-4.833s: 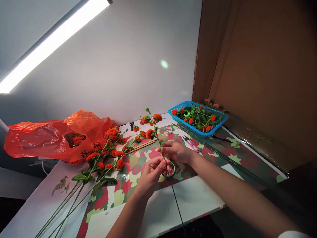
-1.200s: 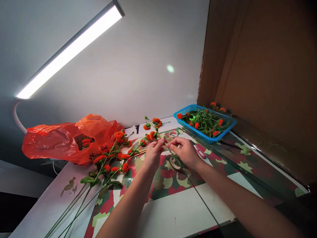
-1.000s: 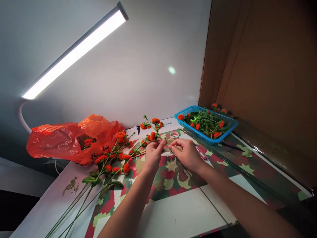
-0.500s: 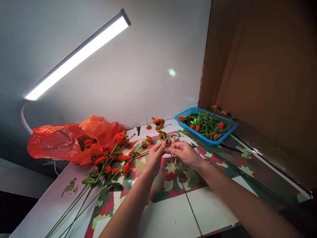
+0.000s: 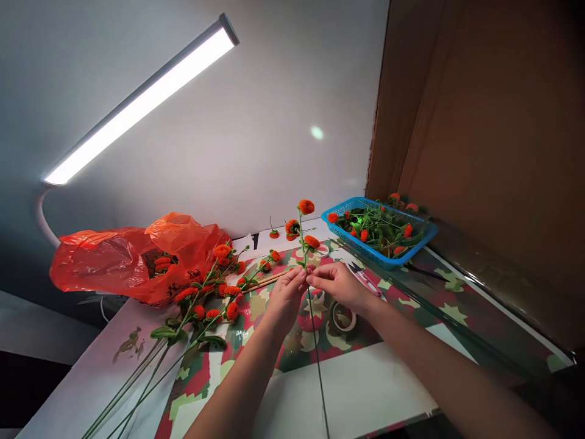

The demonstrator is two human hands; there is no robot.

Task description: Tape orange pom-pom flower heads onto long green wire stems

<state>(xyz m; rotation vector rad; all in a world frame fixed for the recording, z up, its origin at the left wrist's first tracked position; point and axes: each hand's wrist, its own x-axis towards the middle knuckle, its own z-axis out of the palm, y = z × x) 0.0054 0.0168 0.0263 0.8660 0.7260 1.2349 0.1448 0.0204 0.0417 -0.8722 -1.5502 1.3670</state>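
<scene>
1. left hand [image 5: 286, 294] is up over the table [image 5: 402, 390]; thumb and forefinger are pinched tight on the flower stem [image 5: 303, 250]
2. right hand [image 5: 337, 284] is just beside it, fingertips nearly touching the left ones; they're clamped on the same stem at the same height
3. the stem stands about upright between both hands; a few fuzzy orange blooms [image 5: 306, 206] sit above the fingers, and the bare green wire runs down past the near table edge
4. a tape roll [image 5: 342, 317] sits just under the right hand; can't tell if it's lying flat or hanging
5. pink snips [image 5: 365, 281] are just behind the right wrist; the blue basket [image 5: 361, 247] of loose orange bits is further back right
6. finished stems [image 5: 201, 299] lie in a bunch to the left, heads close to an orange bag [image 5: 114, 262]
</scene>
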